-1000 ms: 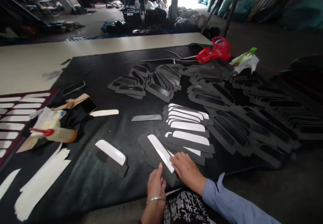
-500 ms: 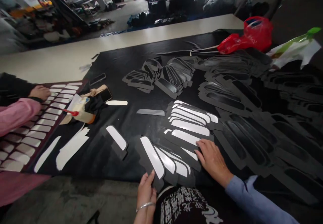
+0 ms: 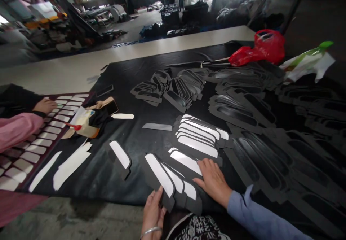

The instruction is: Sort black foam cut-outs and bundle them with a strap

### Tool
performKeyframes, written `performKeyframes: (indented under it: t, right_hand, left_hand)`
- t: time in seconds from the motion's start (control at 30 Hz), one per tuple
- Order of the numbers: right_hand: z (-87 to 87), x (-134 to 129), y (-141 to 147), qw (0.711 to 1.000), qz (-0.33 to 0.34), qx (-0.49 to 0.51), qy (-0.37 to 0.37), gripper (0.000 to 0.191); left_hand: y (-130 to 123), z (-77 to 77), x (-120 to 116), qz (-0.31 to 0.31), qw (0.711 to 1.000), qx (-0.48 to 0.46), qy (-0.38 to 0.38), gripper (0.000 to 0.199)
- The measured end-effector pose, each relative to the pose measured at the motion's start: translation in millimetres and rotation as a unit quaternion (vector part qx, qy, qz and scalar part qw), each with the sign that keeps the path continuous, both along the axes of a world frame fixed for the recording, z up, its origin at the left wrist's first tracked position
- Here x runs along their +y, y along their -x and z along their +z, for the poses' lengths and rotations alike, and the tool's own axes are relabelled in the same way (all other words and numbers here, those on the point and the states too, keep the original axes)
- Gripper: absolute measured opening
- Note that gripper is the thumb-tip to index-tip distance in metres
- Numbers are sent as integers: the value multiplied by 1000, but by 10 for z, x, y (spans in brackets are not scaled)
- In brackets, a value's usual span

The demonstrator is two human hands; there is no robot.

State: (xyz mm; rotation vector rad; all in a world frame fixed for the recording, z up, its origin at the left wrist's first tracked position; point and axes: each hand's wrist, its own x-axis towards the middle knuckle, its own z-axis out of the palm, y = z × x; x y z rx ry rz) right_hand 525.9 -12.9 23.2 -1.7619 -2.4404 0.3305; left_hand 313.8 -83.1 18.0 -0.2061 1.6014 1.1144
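My left hand, with a bracelet at the wrist, pinches the near end of a dark flat panel with a white strip, thumb on top. Similar panels lie fanned beside it to the right. My right hand has its fingertips on the right end of another white-stripped panel, its thumb at the near side; the contact underneath is hidden. Just beyond lies an overlapping stack of such panels. A single white-stripped panel sits apart on the left.
Dark panels lie in rows at right. A grey strip, white strips, a red-tipped bottle and a phone are on the black sheet. A red bag lies at the back. A co-worker's hand is at left.
My right hand has moved toward me and left, and the panel under its fingertips has come away from the stack. My left hand keeps its hold. The view has tilted up slightly.
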Motion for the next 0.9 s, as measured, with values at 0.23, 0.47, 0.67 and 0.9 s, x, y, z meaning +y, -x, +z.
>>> performKeyframes:
  t: [0.23, 0.47, 0.67, 0.9]
  right_hand:
    - [-41, -28, 106, 1000, -18, 1, 12, 38]
    - [-54, -20, 111, 999, -46, 16, 13, 39]
    - [-50, -37, 146, 998, -63, 10, 16, 39]
    - [42, 17, 42, 997, -43, 56, 24, 18]
  left_hand:
    - [-39, 169, 394, 7, 1000, -13, 5, 19]
    - [-103, 199, 459, 5, 998, 7, -63, 21]
    - [263, 193, 326, 87, 995, 37, -25, 17]
    - [168, 226, 337, 75, 994, -74, -26, 27]
